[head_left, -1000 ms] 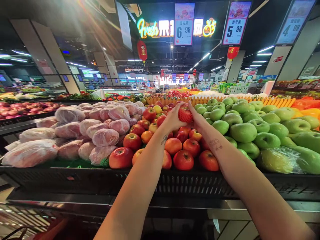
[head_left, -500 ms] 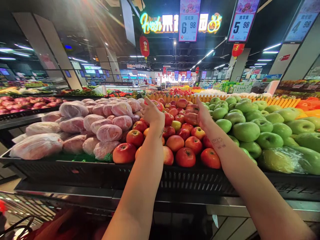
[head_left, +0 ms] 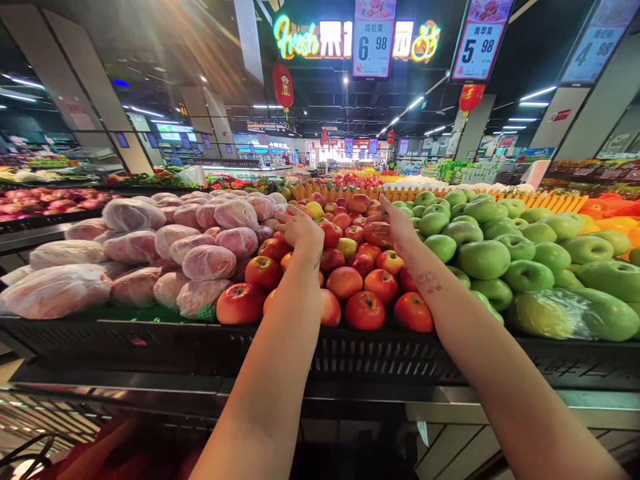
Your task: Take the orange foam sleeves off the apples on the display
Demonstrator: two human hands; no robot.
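Both my arms reach forward over a heap of red apples. My left hand is above the left side of that heap, next to the pink fruits in white wrapping; its fingers are apart and nothing shows in them. My right hand hovers at the right side of the red apples, near the green apples. Its thumb points up and away from the palm, while its other fingers are hard to make out against the red fruit. I see no apple lifted in either hand.
A black slatted crate wall runs along the front of the fruit. Behind the heaps stands a low yellow picket fence. One green fruit in clear film lies at the front right. Price signs hang overhead. A metal cart is at lower left.
The view has shifted slightly, so the fruit sits a little further left. My left hand's raised fingers have come down, and a yellow apple behind them shows now. The right hand keeps its pose.
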